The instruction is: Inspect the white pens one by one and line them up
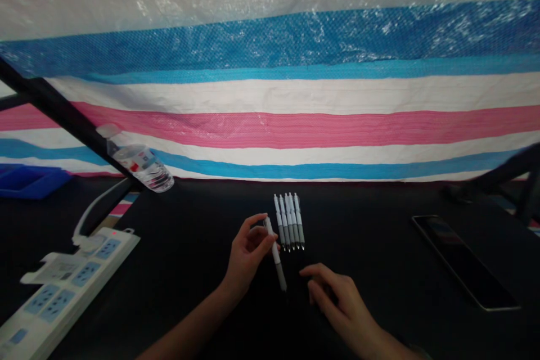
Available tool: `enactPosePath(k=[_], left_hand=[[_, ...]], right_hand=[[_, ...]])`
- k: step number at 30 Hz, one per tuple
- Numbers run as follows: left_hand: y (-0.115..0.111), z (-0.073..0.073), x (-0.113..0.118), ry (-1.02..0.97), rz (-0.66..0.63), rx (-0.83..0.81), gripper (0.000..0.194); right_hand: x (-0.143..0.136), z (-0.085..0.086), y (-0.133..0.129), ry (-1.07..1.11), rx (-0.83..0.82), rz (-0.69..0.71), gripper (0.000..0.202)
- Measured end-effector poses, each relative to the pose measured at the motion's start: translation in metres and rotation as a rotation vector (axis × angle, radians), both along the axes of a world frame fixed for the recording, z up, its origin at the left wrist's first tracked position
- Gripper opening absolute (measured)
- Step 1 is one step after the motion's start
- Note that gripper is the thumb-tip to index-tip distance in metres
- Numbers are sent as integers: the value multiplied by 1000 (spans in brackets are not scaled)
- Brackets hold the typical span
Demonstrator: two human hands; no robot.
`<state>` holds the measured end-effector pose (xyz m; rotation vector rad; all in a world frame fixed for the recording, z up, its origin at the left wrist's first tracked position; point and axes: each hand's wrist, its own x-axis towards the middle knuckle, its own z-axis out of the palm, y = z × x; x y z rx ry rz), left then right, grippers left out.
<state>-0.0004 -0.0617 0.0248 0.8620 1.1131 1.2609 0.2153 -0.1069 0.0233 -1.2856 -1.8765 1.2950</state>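
My left hand point(248, 250) pinches a white pen with a grey grip point(276, 257) near its upper end, index finger on top and thumb along the side. The pen slants, its lower end pointing down and toward me. Just beyond it, several matching white-and-grey pens point(289, 222) lie side by side in a neat row on the black table point(358, 225), tips toward me. To the right of the held pen, my right hand point(341, 298) hovers low over or rests on the table; its fingers are loosely bent and apart, with nothing between them.
A white power strip point(71, 287) with a plugged-in cable lies at the left. Behind it stands a clear water bottle point(141, 160), near a black metal bar point(63, 118). A blue tray point(31, 180) is far left. A dark phone or tablet point(464, 261) lies right. Striped sheeting point(270, 129) hangs behind.
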Motion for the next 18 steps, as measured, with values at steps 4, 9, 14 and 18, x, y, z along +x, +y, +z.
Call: enactPosePath(k=[4,9,14,18], left_hand=[[2,1,0,-7,15,-6,55],[4,2,0,12,85,-4,54],[8,-5,-5,44,113,26,61],[14,-12,-11,195,200,79,62]], right_hand=[[0,-1,-1,-6,-1,1,32],[0,-3,-1,-8,17,-2,35],[-1,-4,-1,-19,14,9,38],[-1,-5,-1,-24,11,7,38]])
